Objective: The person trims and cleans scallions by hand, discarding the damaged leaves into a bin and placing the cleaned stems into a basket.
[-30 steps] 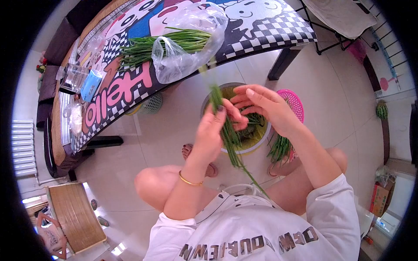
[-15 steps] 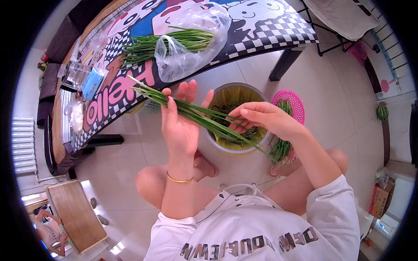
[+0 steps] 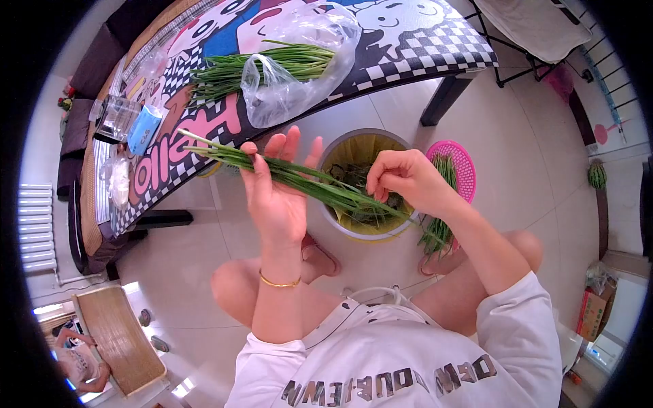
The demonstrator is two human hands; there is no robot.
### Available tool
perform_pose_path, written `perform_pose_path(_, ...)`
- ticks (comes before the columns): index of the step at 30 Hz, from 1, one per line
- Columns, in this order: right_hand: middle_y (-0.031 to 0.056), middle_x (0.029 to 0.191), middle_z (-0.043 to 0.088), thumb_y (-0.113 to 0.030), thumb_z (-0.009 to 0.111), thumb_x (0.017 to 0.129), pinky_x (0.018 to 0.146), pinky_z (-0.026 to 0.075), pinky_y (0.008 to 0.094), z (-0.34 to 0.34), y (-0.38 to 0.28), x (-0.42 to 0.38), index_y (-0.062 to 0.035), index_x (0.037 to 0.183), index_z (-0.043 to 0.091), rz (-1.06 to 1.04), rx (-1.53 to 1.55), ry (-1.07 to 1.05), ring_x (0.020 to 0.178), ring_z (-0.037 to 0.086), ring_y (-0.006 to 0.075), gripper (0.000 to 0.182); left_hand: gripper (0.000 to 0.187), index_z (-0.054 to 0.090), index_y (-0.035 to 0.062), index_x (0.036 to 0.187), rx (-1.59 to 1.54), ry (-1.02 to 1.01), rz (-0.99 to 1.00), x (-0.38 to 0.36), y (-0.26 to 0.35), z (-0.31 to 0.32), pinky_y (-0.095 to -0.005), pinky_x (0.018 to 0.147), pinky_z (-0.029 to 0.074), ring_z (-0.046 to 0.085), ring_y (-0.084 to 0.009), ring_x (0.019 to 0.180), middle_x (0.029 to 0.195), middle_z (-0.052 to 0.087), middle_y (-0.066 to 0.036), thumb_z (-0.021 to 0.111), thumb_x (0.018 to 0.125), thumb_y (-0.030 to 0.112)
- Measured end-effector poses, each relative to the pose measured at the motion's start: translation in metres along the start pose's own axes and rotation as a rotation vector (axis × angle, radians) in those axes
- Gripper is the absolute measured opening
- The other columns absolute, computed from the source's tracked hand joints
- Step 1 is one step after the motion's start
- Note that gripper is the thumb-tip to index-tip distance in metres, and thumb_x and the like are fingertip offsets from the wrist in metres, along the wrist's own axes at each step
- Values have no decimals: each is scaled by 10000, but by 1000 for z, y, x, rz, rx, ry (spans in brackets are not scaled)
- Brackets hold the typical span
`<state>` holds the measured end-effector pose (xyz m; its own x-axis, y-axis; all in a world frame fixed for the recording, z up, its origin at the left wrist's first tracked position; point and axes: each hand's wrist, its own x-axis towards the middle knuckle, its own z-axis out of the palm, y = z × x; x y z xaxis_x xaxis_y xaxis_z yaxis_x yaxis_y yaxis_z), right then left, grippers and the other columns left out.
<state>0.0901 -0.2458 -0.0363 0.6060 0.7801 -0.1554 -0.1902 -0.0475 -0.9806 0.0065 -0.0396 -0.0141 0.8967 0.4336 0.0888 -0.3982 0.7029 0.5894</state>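
Note:
A small bunch of green chives [image 3: 299, 176] lies across the palm of my left hand [image 3: 277, 197], held under the thumb with the fingers spread upward. My right hand [image 3: 405, 180] pinches the right end of the same stalks, just above a round bowl [image 3: 338, 146] with a yellow lining that holds green trimmings. The chive tips point left toward the table.
A low table [image 3: 435, 47] with a cartoon cloth carries a larger pile of chives [image 3: 231, 71] and a clear plastic bag [image 3: 299, 75]. A pink basket [image 3: 462, 163] with more chives stands right of the bowl. A blue packet [image 3: 146, 129] and a glass [image 3: 115, 117] sit at the table's left.
The chive bunch turned from hanging upright to lying across my left palm. My right hand slid from the middle to its right end and closed on it.

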Motion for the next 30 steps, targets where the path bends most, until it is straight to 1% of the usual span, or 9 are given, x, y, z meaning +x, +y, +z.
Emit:
perform_pose_path(5, 37, 832, 659, -9, 577, 901, 685, 499, 226, 9, -23, -3, 30, 966, 672, 43, -52, 171, 697, 597, 97, 121, 128, 462, 175, 1132, 1, 8, 71, 4, 7, -7, -661, 1047, 377, 510, -280, 1225, 1201, 578, -107, 389, 1030, 200)
perform_pose_path(8, 10, 825, 639, -32, 629, 890, 702, 486, 232, 0, -14, -2, -22, 972, 700, 0, -211, 166, 755, 598, 96, 109, 137, 461, 177, 1139, 4, 14, 104, 5, 11, -8, -661, 1049, 375, 508, -280, 1227, 1209, 572, -109, 376, 1034, 200)
perform_pose_path(11, 4, 809, 609, -31, 695, 830, 718, 456, 248, 0, -18, -3, -57, 946, 721, -202, -492, 208, 803, 570, 114, 122, 139, 475, 168, 1129, 5, -1, 122, 5, 12, -8, -664, 1063, 354, 499, -277, 1238, 1210, 567, -112, 379, 1032, 196)
perform_pose_path(14, 11, 779, 579, -34, 734, 783, 713, 431, 265, 7, -21, -3, -90, 946, 734, -364, -512, 185, 826, 546, 133, 172, 133, 502, 150, 1104, 29, 10, 126, 3, 12, -3, -670, 1087, 320, 488, -271, 1252, 1206, 563, -114, 402, 1024, 189)
perform_pose_path(17, 21, 790, 584, -50, 750, 773, 692, 429, 263, 13, -26, -4, -83, 960, 733, -234, -512, 103, 804, 548, 138, 191, 143, 496, 152, 1117, 70, 32, 130, 1, 8, 1, -672, 1085, 321, 487, -276, 1248, 1206, 557, -119, 393, 1027, 193)
perform_pose_path(20, 24, 789, 588, -58, 751, 772, 684, 430, 270, 17, -24, -3, -79, 959, 731, -207, -459, 96, 794, 547, 146, 189, 144, 468, 163, 1134, 86, 29, 122, 0, 4, 3, -664, 1074, 339, 490, -282, 1239, 1207, 552, -122, 372, 1033, 199)
perform_pose_path(23, 33, 803, 600, -59, 750, 770, 678, 433, 271, 19, -18, -1, -69, 954, 726, -239, -477, 102, 782, 549, 146, 186, 135, 418, 176, 1149, 101, 27, 113, -1, -1, 4, -641, 1062, 369, 488, -294, 1234, 1212, 540, -125, 339, 1043, 207)
perform_pose_path(26, 66, 803, 634, -108, 749, 759, 696, 463, 315, 23, -18, 1, -55, 918, 716, -289, -483, 127, 759, 567, 181, 171, 130, 405, 173, 1153, 113, 10, 111, -3, -6, 8, -633, 1066, 366, 482, -302, 1236, 1210, 533, -128, 347, 1042, 208)
perform_pose_path(30, 81, 824, 666, -77, 736, 758, 712, 482, 315, 27, -22, 1, -33, 906, 706, -264, -469, 141, 774, 606, 199, 158, 130, 379, 164, 1160, 112, -17, 88, -8, -13, 12, -621, 1072, 359, 484, -305, 1222, 1201, 518, -130, 352, 1041, 208)
